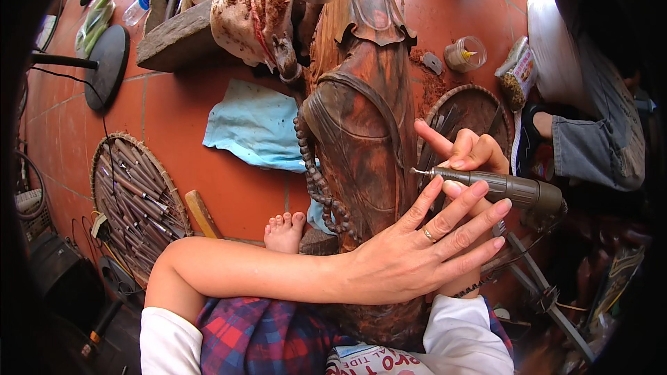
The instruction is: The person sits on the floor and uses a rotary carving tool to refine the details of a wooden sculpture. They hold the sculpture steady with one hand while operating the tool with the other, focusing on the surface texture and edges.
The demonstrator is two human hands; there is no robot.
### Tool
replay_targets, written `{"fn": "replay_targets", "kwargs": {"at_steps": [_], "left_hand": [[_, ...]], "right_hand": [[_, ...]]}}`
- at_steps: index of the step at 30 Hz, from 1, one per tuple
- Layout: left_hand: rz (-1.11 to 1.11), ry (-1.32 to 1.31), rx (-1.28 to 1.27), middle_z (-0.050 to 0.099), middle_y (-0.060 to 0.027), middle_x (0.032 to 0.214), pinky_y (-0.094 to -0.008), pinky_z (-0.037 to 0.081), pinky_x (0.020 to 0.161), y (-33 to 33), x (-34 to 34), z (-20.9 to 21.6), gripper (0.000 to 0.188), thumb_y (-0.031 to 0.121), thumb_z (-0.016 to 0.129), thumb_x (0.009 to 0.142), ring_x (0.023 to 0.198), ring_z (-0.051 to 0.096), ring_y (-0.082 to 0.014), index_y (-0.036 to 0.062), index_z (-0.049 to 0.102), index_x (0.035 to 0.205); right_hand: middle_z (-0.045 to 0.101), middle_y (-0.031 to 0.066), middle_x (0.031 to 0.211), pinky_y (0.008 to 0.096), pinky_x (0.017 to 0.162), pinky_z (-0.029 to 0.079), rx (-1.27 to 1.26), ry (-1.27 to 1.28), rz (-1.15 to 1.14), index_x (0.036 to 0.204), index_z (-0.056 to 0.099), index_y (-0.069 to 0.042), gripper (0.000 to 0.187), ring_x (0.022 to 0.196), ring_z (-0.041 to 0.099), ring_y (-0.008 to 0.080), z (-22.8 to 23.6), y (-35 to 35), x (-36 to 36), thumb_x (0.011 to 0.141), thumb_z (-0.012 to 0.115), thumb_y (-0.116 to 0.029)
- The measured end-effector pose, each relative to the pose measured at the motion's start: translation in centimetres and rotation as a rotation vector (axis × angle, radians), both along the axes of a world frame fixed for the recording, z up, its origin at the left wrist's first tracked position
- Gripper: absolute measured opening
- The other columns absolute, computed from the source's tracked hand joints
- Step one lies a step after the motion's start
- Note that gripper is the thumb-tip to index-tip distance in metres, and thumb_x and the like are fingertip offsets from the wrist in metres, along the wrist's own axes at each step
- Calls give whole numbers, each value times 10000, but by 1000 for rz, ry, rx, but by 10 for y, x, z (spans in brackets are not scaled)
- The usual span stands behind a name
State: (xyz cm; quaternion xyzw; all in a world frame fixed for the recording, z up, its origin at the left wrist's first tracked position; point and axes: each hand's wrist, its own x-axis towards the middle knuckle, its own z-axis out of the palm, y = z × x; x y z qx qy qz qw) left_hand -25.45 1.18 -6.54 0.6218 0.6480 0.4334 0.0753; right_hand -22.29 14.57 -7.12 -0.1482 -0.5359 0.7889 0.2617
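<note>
A large carved wooden figure (361, 125), reddish brown with draped robe folds and a hood, lies lengthwise before me. A string of carved beads (314, 170) runs down its left side. My right hand (476, 153) grips a dark rotary carving tool (517, 191) near its front, index finger stretched out past it. The tool's thin metal bit points left at the figure's right edge; I cannot tell whether it touches. Across my right wrist reaches my left hand (438, 239), ring on one finger, fingers spread. Its index fingertip is close by the tool's front end. The left hand partly hides my right forearm.
At left, a round basket (182, 198) holds many carving chisels. A light blue cloth (250, 121) and a wooden mallet-like handle (201, 214) lie on the tiles. Right of the figure are another basket (511, 107), a small jar (465, 54) and a seated person's leg (597, 146).
</note>
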Motion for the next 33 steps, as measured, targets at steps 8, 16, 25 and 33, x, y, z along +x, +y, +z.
{"fn": "replay_targets", "kwargs": {"at_steps": [8,16,25,33], "left_hand": [[3,-50,-53,321,-142,1557,-612,165,1156,8,-6,1,668,328,666,792,1446,238,-427,192,476,1419],[21,-18,-90,293,-139,1571,-626,129,1157,6,-5,-3,696,378,700,785,1458,180,-455,200,475,1420],[12,-39,-97,295,-143,1569,-627,144,1154,5,-4,-3,679,366,696,790,1457,182,-454,199,486,1413],[-17,-71,-58,304,-156,1559,-619,170,1153,4,1,-6,646,303,676,808,1453,199,-448,171,489,1411]], "right_hand": [[507,27,736,641,1141,267,-43,24,227,776,507,-52,244,799,617,168,-19,27,-11,719,718,56],[545,19,759,637,1127,297,18,21,207,793,537,-53,237,758,599,122,-22,23,-11,736,717,92],[535,24,745,637,1128,294,59,29,241,773,523,-46,247,755,611,137,-24,27,-11,727,718,98],[512,37,719,645,1136,265,72,73,291,751,508,-41,250,807,651,207,-32,33,-10,708,729,69]]}}
